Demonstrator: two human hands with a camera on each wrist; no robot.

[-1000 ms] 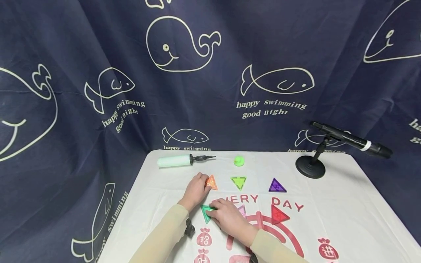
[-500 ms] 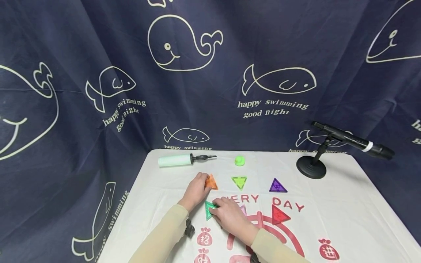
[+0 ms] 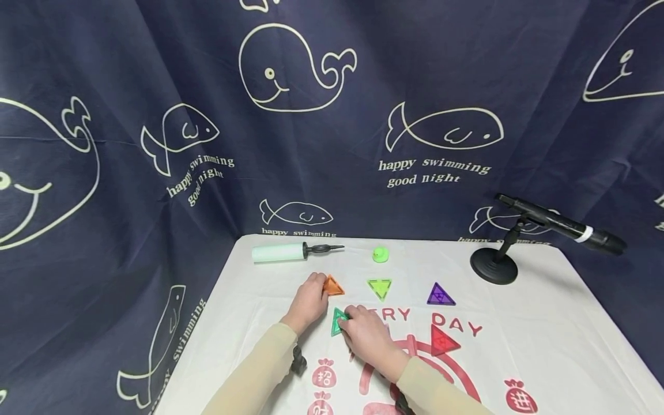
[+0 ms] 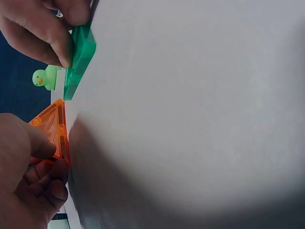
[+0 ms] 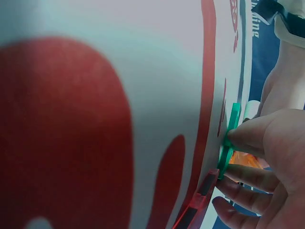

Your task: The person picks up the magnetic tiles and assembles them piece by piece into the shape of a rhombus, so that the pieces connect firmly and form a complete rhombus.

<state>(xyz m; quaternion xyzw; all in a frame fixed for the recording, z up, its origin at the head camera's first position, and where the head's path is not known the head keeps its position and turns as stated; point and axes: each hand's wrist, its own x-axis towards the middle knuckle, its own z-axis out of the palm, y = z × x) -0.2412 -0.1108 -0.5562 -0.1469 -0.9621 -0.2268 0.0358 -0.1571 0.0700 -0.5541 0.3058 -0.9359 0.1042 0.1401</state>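
My left hand (image 3: pixel 307 300) pinches the edge of an orange see-through triangular magnetic tile (image 3: pixel 334 286), thumb lying along it in the left wrist view. A green triangular magnetic tile (image 3: pixel 336 323) is pinched in my right hand (image 3: pixel 370 341), close in front of the orange one. In the left wrist view, the green tile's lower corner (image 4: pixel 71 88) comes right near the orange tile's upper corner. Mostly hidden behind my right hand in the head view lies a pink tile (image 3: pixel 387 329); the right wrist view shows a pinkish tile edge (image 5: pixel 200 195) beside the green one.
Yellow-green (image 3: pixel 380 289), purple (image 3: pixel 441 294) and red (image 3: pixel 444 340) triangular tiles lie farther right. Along the back stand a pale green hand pump (image 3: pixel 280 252), a green rubber duck (image 3: pixel 381 254) and a microphone on a stand (image 3: pixel 494 266). A printed white cloth (image 3: pixel 560 340) covers the table.
My right hand has slid the green tile away from me and to the right, turning it closer to the orange tile. My left hand stays in place; the orange tile has turned a little.
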